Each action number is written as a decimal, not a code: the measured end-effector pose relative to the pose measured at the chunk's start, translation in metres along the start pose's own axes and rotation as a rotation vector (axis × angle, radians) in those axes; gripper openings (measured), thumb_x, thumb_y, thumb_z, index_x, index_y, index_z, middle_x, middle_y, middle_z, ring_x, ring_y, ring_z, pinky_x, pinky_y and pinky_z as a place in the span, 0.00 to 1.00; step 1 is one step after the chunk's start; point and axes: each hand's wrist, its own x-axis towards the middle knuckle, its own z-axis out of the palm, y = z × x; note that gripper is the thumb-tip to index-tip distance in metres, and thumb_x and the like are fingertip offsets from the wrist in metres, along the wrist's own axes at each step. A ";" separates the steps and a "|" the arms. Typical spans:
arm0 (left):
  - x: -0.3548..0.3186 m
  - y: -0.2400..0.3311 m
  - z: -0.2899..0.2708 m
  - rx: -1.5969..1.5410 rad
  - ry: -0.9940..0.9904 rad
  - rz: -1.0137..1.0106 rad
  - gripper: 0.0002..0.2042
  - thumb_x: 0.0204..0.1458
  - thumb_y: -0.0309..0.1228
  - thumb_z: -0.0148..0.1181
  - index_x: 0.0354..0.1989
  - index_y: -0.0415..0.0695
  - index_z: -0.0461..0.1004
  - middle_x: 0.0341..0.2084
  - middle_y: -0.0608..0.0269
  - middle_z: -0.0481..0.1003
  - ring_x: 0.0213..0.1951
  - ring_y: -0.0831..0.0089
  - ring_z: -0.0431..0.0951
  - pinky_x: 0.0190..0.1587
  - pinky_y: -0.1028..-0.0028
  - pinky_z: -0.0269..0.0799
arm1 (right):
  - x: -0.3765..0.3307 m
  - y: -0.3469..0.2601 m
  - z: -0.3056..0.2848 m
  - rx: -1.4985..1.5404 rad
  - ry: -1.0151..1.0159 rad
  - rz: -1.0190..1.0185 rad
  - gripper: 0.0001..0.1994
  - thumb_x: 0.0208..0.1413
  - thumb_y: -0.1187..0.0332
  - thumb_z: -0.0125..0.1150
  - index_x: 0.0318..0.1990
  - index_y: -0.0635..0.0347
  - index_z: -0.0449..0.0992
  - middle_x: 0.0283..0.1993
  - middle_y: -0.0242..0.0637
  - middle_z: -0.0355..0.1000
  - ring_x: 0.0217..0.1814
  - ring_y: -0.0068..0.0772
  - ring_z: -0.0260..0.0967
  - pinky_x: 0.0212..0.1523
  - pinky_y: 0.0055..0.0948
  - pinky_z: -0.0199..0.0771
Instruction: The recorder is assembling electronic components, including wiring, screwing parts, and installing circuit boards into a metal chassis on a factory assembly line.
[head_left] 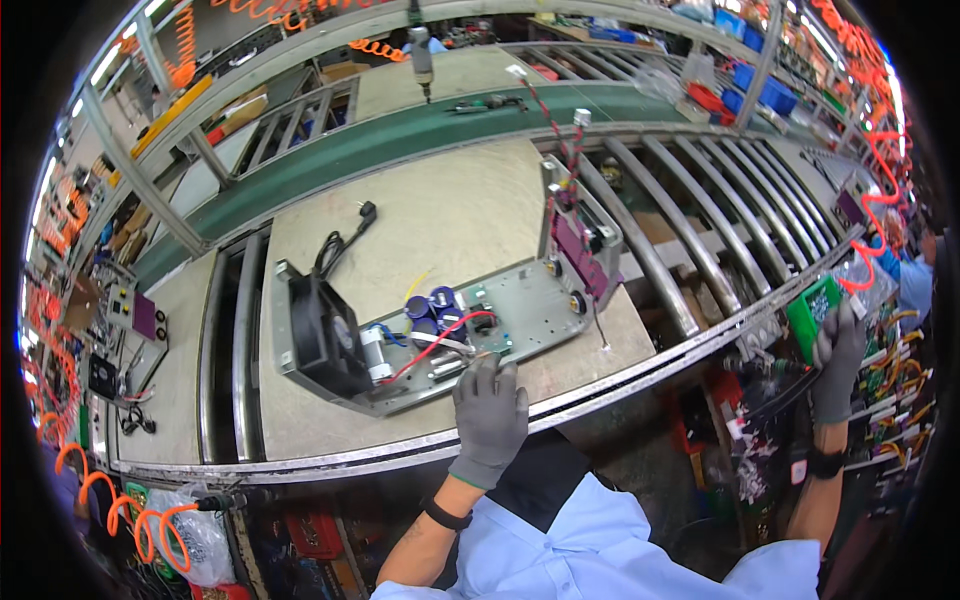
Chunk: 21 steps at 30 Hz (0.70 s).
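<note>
A grey metal chassis (540, 308) lies on the worktop in front of me. It carries a black fan (335, 338), purple capacitors (424, 325), a white cylinder (375, 353) and a red wire (440, 342). At its right end stands an upright panel with a purple bracket (570, 255) and twisted leads. My left hand (490, 412), in a grey glove, rests at the chassis's near edge beside a small circuit board, fingers extended. Far right, my gloved right hand (838, 350) is at a green bin (808, 315) of small parts. Its fingers are bent together; whatever they hold is too small to make out.
Steel rollers (650, 235) flank the pale worktop (420, 225). A black power plug (368, 211) lies behind the fan. A screwdriver (421, 62) hangs over the green belt (330, 150). Beside the right forearm are a tool (770, 366) with a dark hose and a rack of circuit boards (885, 385).
</note>
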 end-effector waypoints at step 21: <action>0.000 -0.002 -0.008 0.014 -0.072 -0.101 0.21 0.54 0.36 0.65 0.56 0.44 0.78 0.46 0.53 0.76 0.51 0.52 0.73 0.55 0.51 0.69 | -0.031 0.062 0.512 -1.391 -1.604 -0.947 0.11 0.50 0.68 0.68 0.38 0.62 0.88 0.42 0.52 0.84 0.45 0.51 0.84 0.43 0.46 0.82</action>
